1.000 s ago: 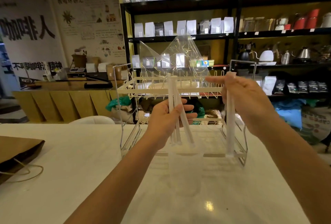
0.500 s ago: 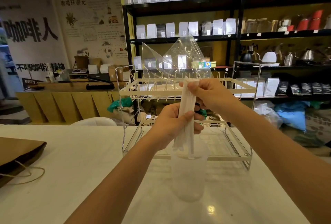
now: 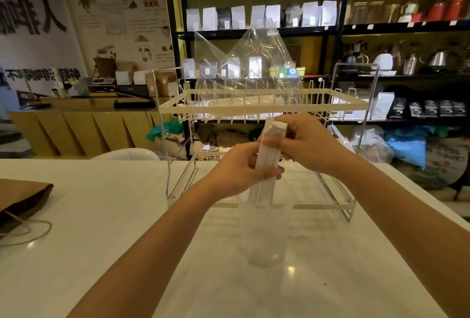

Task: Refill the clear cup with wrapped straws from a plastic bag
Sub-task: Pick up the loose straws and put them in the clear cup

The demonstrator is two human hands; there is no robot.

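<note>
At the centre of the frame both hands hold one bundle of wrapped straws (image 3: 267, 162), long thin tubes in matte white paper sleeves, pressed side by side into a flat sheaf. The left hand (image 3: 237, 171) grips the bundle at mid-length, fingers curled round it from the left with the thumb across the front. The right hand (image 3: 305, 143) pinches the upper end, fingers bent and closed on the paper tops. The sheaf stands nearly upright, leaning slightly right at the top, and its lower ends reach down past the rim of the clear cup (image 3: 264, 236), a tall, smooth, translucent plastic tumbler standing on the glossy white table (image 3: 106, 241) just below centre.

Behind the cup stands a two-tier dish rack (image 3: 264, 100) of thin cream-coated wire with clear side panels. On its upper tier lies the plastic bag (image 3: 244, 60), crinkled transparent film rising in sharp peaks, with a pale mass that looks like more straws lying inside it.

At the left edge lies a brown paper bag (image 3: 23, 195) with a twine handle. Dark shelving (image 3: 340, 27) fills the upper right, carrying white pouches, kettles and red tins.
</note>
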